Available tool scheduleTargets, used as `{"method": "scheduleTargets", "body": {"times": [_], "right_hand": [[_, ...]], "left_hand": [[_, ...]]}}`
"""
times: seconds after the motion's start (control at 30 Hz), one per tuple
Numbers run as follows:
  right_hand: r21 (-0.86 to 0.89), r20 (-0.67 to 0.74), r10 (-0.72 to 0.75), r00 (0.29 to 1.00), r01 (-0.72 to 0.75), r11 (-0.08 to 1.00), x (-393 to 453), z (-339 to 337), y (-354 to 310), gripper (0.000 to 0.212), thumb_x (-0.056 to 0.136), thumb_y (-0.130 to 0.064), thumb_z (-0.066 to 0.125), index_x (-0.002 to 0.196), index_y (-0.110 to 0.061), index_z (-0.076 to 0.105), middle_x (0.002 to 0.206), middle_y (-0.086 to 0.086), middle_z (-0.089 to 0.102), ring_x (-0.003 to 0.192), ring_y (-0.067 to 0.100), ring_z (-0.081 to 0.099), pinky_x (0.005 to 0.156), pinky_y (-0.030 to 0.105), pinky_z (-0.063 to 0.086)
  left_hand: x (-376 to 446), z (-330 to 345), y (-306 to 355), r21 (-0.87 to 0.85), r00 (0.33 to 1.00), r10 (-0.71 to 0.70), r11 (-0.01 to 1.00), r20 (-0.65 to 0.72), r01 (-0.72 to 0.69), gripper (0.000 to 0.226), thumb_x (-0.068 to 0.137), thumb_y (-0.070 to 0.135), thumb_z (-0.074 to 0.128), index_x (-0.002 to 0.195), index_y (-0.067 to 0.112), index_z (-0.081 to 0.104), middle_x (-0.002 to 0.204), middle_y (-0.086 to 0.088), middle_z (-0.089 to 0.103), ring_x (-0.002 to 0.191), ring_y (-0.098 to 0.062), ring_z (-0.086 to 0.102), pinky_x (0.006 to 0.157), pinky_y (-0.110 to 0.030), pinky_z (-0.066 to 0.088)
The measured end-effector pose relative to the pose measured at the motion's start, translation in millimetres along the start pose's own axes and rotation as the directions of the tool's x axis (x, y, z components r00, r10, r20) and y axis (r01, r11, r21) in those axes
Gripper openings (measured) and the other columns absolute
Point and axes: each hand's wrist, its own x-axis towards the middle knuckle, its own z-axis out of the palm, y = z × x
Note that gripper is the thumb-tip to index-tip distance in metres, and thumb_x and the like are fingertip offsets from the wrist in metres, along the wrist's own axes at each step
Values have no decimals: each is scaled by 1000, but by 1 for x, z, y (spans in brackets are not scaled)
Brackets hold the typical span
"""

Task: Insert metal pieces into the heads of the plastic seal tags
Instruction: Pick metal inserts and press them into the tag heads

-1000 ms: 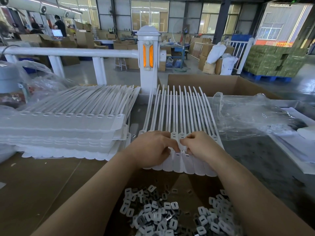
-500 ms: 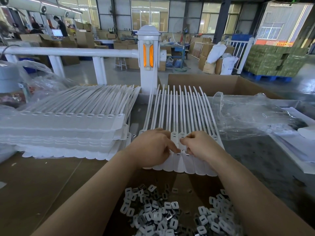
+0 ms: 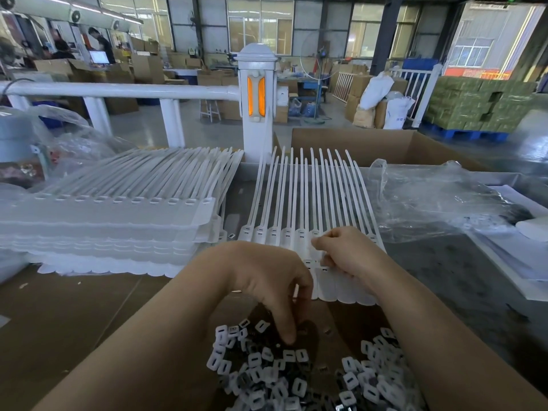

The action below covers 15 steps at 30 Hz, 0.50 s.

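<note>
While left hand point(image 3: 268, 280) dips loose-fingered into metal pieces point(image 3: 296, 378), right hand point(image 3: 345, 252) pinches white seal tags point(image 3: 299, 203)

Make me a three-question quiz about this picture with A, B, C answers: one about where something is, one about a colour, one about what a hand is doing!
1. Where is the pile of small metal pieces?
A. Nearest the person, below the row of tags
B. On the white railing
C. Inside the far cardboard box

2. What colour is the panel on the white post?
A. Blue
B. Orange
C. Green

3. What is the left hand doing?
A. Waving in the air
B. Holding a cup
C. Reaching down into the pieces

Answers: A, the pile lies under the arms; B, the panel glows orange; C, its fingers point down at the pile while the right hand rests on the row of tags.
</note>
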Motion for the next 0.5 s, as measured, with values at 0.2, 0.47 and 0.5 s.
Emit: {"method": "scheduleTargets", "body": {"times": [0.2,0.47,0.5], "right_hand": [[-14,8,-6,1000,6,1000,1,1,0,21,98,-34,58,99,-14,65,71,3,65,52,10,52,51,26,37],[-5,15,-14,1000,14,1000,1,-1,1,23,97,-32,58,93,-11,68,71,3,67,57,14,55,53,28,40],[-1,15,-14,1000,14,1000,1,-2,1,23,97,-32,58,92,-11,68,72,3,67,57,14,55,53,29,41]], "left_hand": [[9,6,-1,77,994,-106,991,-3,106,25,72,26,86,82,26,63,92,-1,71,84,-16,68,67,-23,47],[17,12,6,72,996,-38,996,-76,44,6,86,26,72,82,25,68,66,12,66,56,4,60,59,-15,42],[19,14,6,83,993,-27,996,-119,37,6,87,27,71,83,26,67,68,9,68,58,1,61,60,-18,42]]}}
